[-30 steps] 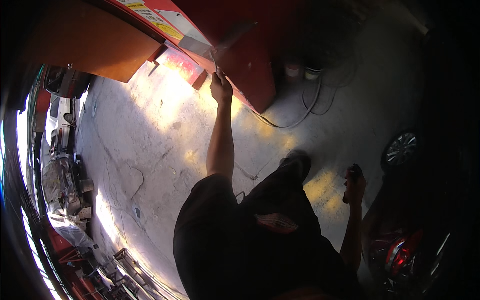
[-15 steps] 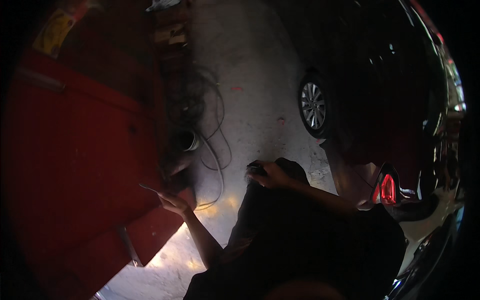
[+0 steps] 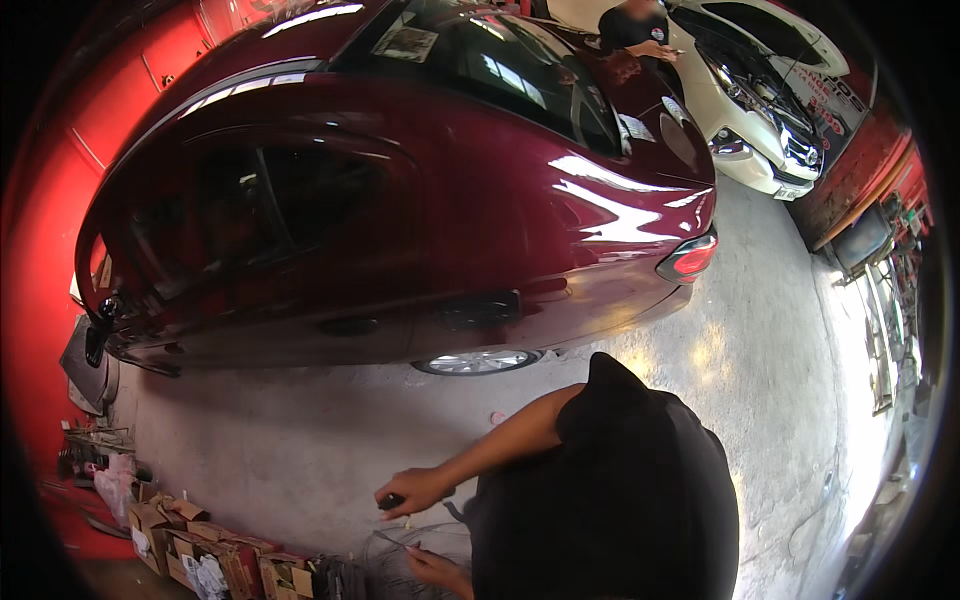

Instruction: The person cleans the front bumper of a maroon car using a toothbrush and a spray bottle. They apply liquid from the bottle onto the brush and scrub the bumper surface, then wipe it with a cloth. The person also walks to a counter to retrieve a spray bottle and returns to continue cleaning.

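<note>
Mostly the frame is filled by a dark red car (image 3: 400,190), seen side-on w/ its rear toward the right; all places below are given relative to that car. Behind its rear end stands a white car (image 3: 770,110) w/ the bonnet up, and another person (image 3: 635,25) in a dark top leans at the red car's far rear corner. Grey concrete floor (image 3: 300,450) runs along the car's near side. The wearer's dark-clothed torso (image 3: 610,500) sits on the near side, below the rear wheel (image 3: 478,362). Along the floor edge, well apart from the car on its near-front side, is a row of cardboard boxes (image 3: 190,545) w/ a pale plastic bag (image 3: 115,485) next to them.

Hands, both on the near side, below the car's rear door: one arm reaches across from the torso, and its hand, which I take to be the right hand (image 3: 412,490), is closed round a small black object (image 3: 391,501), fingers wrapped on it; can't tell what the object is. Just under it, further from the car, the left hand (image 3: 432,567) is partly cut off; fingers look curled, touching thin wire loops (image 3: 410,545), but can't tell if it grips them. The black object is thus in the right hand, above the wire, well clear of the car body.
</note>
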A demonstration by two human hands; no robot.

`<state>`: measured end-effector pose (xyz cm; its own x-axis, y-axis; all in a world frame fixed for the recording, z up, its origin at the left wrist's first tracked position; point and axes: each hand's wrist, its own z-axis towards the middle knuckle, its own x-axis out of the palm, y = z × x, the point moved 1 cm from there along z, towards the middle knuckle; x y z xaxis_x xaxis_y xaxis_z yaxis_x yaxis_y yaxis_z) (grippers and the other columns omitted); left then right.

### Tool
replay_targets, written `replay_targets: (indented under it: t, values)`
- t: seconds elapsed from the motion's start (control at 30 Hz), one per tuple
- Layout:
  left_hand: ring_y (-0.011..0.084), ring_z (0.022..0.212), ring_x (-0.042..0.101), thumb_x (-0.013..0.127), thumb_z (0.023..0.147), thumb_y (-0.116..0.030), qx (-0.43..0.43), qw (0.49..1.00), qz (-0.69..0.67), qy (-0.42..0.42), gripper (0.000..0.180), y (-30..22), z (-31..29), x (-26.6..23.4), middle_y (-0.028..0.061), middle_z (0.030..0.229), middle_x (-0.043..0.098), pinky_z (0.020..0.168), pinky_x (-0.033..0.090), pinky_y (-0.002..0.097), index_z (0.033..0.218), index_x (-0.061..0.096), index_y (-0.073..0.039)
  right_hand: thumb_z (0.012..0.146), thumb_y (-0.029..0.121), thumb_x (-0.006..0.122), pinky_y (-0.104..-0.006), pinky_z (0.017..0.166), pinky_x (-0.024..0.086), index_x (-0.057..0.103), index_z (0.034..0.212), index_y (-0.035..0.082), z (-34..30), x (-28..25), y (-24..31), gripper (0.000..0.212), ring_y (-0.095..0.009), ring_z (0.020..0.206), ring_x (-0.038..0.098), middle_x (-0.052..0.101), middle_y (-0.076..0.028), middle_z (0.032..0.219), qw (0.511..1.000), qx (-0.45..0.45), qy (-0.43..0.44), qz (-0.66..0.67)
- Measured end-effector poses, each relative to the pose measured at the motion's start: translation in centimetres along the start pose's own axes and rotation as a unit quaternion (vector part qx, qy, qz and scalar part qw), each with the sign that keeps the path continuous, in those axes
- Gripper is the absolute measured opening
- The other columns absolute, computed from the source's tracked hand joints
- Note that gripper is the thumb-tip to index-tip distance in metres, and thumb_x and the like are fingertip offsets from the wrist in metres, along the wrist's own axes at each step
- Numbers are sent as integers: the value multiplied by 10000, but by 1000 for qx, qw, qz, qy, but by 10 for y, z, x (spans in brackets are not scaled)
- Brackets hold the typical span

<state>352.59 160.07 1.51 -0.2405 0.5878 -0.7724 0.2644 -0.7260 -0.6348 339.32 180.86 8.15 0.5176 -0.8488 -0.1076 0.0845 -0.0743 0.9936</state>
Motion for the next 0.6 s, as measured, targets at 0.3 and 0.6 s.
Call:
replay_targets:
  t: [0.3, 0.6]
  values:
    - [326, 841, 642, 510, 1031, -225, -15, 1000, -14, -23, 324, 50, 273, 8, 206, 975, 694, 778, 503, 419, 1129, 671, 39, 919, 400, 691, -431, 620, 449, 607, 853, 67, 233, -32, -11, 350, -317, 643, 619, 607, -116, 655, 996, -9, -75, -45]
    - [350, 913, 641, 488, 1039, -209, -32, 992, -118, -10, 326, 119, 610, 4, 204, 1001, 713, 869, 500, 406, 1051, 731, 7, 872, 361, 723, -463, 634, 464, 606, 855, 47, 453, -31, -19, 336, -376, 670, 628, 623, -142, 671, 991, -28, -65, -118]
